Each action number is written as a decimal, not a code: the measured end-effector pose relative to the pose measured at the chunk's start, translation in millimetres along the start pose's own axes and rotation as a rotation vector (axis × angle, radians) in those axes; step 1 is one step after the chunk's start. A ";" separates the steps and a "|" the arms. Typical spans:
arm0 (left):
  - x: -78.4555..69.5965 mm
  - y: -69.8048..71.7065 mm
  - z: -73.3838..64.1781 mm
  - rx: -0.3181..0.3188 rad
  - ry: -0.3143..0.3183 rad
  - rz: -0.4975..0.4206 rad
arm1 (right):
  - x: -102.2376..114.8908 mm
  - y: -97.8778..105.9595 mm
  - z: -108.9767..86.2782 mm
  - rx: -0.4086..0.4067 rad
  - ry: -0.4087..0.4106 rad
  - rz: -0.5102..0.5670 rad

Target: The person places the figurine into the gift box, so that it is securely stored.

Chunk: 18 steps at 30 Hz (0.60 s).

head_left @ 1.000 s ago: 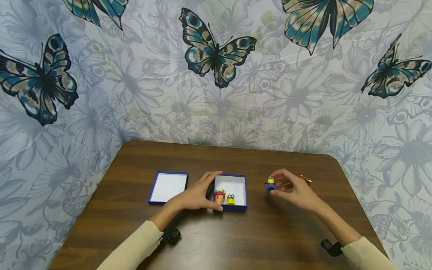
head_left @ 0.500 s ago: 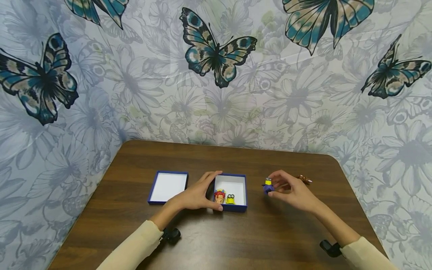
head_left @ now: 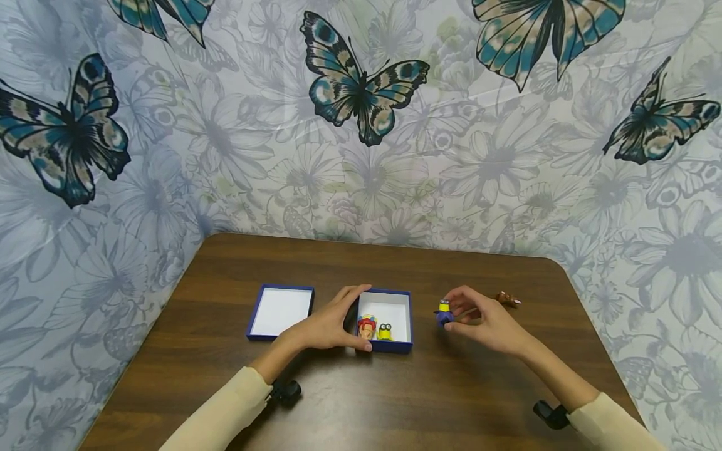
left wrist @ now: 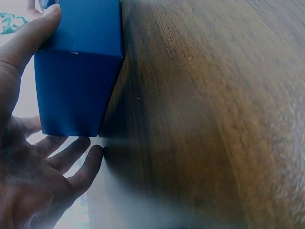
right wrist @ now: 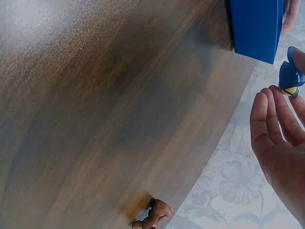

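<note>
My left hand [head_left: 327, 326] grips the left side of a blue box [head_left: 411, 322] with a white inside, thumb at its front wall and fingers reaching to the back. In the left wrist view the thumb lies on the blue box [left wrist: 78, 90]. Inside stand a red-and-tan toy figure [head_left: 367, 327] and a yellow toy figure with big goggle eyes [head_left: 385, 332], both near the front wall. To the right of the box, my right hand [head_left: 487, 319] pinches a yellow-and-purple goggled toy figure [head_left: 444, 314] between thumb and fingertips, above the table.
A blue-rimmed white box lid [head_left: 281, 312] lies on the wooden table [head_left: 395, 401] left of the box. Behind my right hand lies a brown toy figure [head_left: 509, 299], also at the bottom of the right wrist view. A butterfly-patterned cloth [head_left: 372, 188] hangs beyond the table.
My right hand has moved a little to the left with the purple toy figure, bringing it nearer the box. My left hand and the box have stayed in place.
</note>
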State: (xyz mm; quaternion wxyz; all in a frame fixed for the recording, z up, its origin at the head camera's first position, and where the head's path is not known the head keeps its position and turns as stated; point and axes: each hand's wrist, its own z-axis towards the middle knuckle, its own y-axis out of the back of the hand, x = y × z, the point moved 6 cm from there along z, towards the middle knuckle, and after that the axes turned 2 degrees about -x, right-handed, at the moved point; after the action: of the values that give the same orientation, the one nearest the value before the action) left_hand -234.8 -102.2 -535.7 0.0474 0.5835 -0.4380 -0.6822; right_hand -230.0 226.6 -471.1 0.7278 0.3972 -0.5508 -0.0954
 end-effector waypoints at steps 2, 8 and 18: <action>0.3 0.7 -0.4 -0.001 -0.001 -0.003 | 0.3 -1.7 1.2 0.012 0.000 0.002; 1.2 0.9 -1.2 -0.004 -0.001 -0.003 | 1.0 -11.0 3.2 0.058 0.011 0.017; 1.5 -0.6 -0.1 -0.013 -0.003 0.005 | 6.4 -21.1 5.5 0.082 -0.004 0.023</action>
State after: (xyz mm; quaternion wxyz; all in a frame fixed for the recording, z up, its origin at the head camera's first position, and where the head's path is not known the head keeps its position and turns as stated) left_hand -234.9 -102.7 -537.2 0.0523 0.5812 -0.4349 -0.6858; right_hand -226.1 206.2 -480.4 0.7109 0.4203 -0.5601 -0.0651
